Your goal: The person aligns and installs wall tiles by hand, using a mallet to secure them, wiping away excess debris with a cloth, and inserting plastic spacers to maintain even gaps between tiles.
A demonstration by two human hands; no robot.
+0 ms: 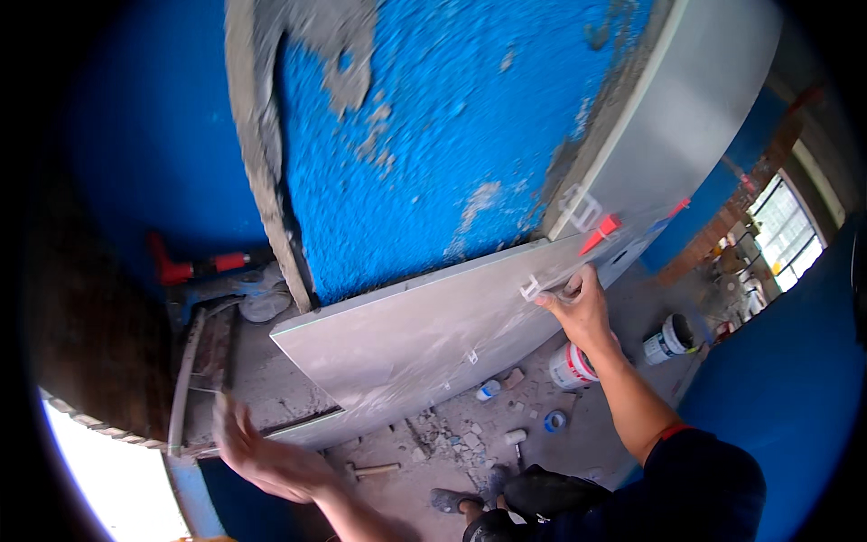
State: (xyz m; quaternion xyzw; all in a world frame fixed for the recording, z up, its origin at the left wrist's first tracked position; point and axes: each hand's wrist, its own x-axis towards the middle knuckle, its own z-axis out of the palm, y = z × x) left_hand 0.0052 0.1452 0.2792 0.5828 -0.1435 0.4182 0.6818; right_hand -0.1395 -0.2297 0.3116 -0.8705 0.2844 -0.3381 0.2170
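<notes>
clip sits on grey tile, just left of the right grip.

White glare burns out the patch below and left of the grey tile; a window to the tile's right also shines bright; the floor beneath it is dimmer; the left hand, left of the tile, is motion-smeared; the blue wall above it looks streaky; fisheye bending and black corners frame everything.
</notes>
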